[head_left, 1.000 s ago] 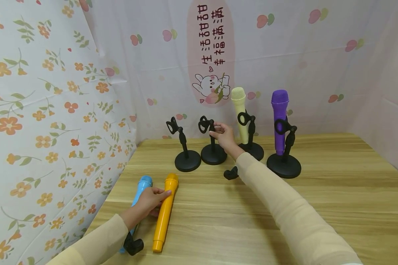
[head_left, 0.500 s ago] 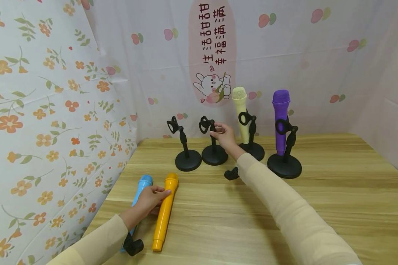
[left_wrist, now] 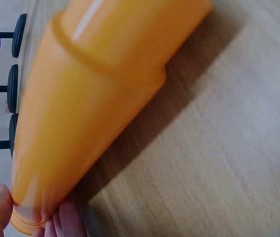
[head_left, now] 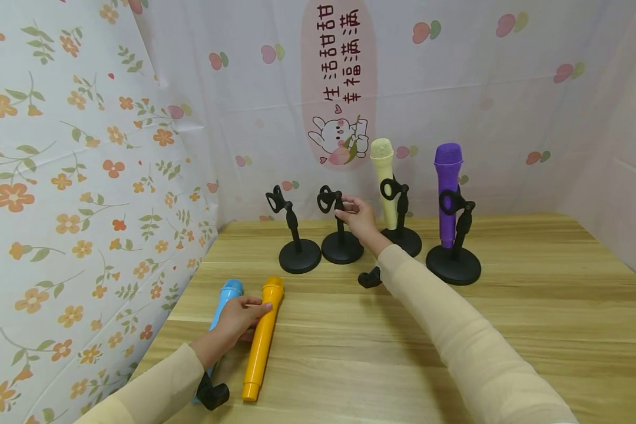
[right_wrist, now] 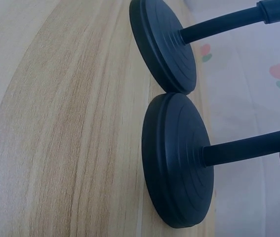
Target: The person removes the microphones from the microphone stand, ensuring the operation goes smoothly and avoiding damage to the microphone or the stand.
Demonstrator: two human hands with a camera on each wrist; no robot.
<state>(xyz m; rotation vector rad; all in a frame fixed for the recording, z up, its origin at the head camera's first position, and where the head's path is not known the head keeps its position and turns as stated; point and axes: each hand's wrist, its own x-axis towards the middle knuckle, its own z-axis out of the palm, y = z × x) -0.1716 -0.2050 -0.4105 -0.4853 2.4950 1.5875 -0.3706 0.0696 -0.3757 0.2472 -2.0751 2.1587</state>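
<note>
A blue microphone (head_left: 224, 303) lies at the left, partly hidden by the left hand (head_left: 234, 321), whose thumb and fingers pinch the orange microphone (head_left: 262, 344) beside it, near its head, at the wooden table (head_left: 339, 347). Farther back is an unheld black stand (head_left: 294, 227); next, the right hand (head_left: 361, 222) pinches the second stand (head_left: 341, 228) by its stem, fingertips nearly together. Then come a yellow microphone (head_left: 384, 171) and a purple microphone (head_left: 447, 178), both roughly upright.

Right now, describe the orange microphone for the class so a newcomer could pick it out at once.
Start at the wooden table, then go to its left side, where the person's left hand is. That hand pinches the orange microphone near its head. Its colour sets it apart from the blue microphone just to its left.
</note>
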